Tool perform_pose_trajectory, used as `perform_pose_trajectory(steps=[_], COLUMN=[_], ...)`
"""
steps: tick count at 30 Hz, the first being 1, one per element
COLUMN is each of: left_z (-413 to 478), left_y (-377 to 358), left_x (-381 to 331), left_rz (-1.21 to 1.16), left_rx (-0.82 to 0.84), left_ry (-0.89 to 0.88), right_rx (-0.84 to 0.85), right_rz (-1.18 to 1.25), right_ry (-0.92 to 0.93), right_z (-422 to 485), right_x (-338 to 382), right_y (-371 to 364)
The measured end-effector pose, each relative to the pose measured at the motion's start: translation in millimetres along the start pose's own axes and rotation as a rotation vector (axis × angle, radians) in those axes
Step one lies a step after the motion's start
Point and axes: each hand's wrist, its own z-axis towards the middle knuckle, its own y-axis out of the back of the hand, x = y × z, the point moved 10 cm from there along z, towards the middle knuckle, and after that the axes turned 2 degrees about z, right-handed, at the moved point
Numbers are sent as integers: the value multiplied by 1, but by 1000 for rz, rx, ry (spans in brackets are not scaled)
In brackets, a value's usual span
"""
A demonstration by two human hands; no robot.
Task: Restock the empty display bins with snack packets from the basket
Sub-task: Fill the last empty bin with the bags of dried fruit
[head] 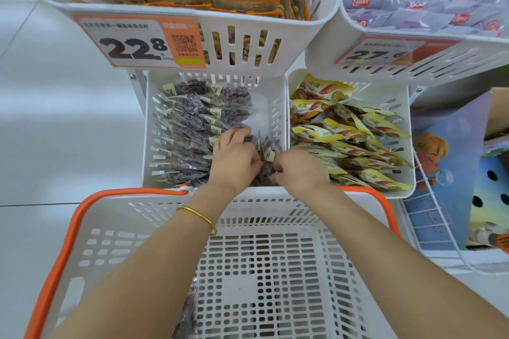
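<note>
L hand (234,159) + R hand (300,170) clutch dark packets (269,154) | bin (278,107): gap back-right | tip: slot pkts upright there, labels up

Left hand (234,159), right hand (301,170) grip dark packets (266,155).

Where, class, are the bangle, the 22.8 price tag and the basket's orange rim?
Bangle (199,216): head view, on the gold band across the left wrist.
Price tag (132,47): head view, on its large printed digits.
Orange rim (55,270): head view, on the basket's left edge.
</note>
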Motion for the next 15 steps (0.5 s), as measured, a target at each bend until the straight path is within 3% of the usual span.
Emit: perform_pose_trajectory(steps=[3, 6, 10, 15], left_z=[-4, -6, 4, 5], left_y=[12, 18, 4, -6], left_x=[1, -5, -7, -1], left_rz=[-67, 80, 342, 367], left_rx=[-90, -128, 78, 126], left_ry=[-77, -196, -249, -227], right_rx=[-270, -259, -296, -253], right_rz=[100, -11, -228, -400], right_ry=[207, 359, 354, 383], right_z=[-6, -9, 2, 20], right_x=[4, 16, 19, 24], right_y=[32, 30, 29, 29])
